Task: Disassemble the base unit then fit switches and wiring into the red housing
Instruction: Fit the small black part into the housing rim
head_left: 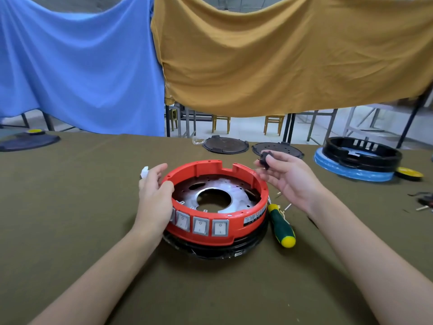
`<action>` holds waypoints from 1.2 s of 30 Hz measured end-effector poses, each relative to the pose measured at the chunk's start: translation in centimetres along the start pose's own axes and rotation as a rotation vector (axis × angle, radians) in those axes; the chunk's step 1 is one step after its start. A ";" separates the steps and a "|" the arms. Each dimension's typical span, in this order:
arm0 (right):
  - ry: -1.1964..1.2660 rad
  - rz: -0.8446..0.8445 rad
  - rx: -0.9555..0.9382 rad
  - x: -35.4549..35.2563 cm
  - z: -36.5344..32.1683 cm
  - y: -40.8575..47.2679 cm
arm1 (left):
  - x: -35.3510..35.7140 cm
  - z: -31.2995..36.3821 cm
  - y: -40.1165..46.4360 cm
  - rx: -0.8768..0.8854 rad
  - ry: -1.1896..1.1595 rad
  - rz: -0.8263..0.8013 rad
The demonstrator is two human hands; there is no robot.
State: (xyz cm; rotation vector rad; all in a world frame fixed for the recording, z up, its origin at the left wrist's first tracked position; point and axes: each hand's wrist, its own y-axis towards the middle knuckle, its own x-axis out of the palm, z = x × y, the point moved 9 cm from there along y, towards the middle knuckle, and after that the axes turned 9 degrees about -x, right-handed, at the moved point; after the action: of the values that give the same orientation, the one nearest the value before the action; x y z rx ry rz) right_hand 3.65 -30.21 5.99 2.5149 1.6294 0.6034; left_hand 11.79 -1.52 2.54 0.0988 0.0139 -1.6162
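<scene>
Red housing [234,171], centre frame: rigid, light plastic ring; take by its rim.
Left hand [154,195] grip clasps rim; right hand [283,174] grip pinches small black switch [266,158], fiddly, thin terminals.

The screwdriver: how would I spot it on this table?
Find the red housing at the middle of the table. Just to its right lies the screwdriver, below the right hand. Its green handle with yellow ends marks it out from the small metal bits nearby.

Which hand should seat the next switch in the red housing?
Right. The right hand already pinches a small black switch above the red housing rim, while the left hand grips the housing's left wall, steadying it.
</scene>
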 end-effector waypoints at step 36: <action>-0.142 -0.154 0.146 4.9 -0.6 -0.3 | 2.0 1.7 -1.3 -0.158 0.366 -0.564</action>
State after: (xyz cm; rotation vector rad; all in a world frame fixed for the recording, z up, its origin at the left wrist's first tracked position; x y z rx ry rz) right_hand 4.95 -25.80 7.84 2.4316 1.8523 0.2929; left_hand 10.31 -3.61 4.05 0.2866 0.4888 -2.1309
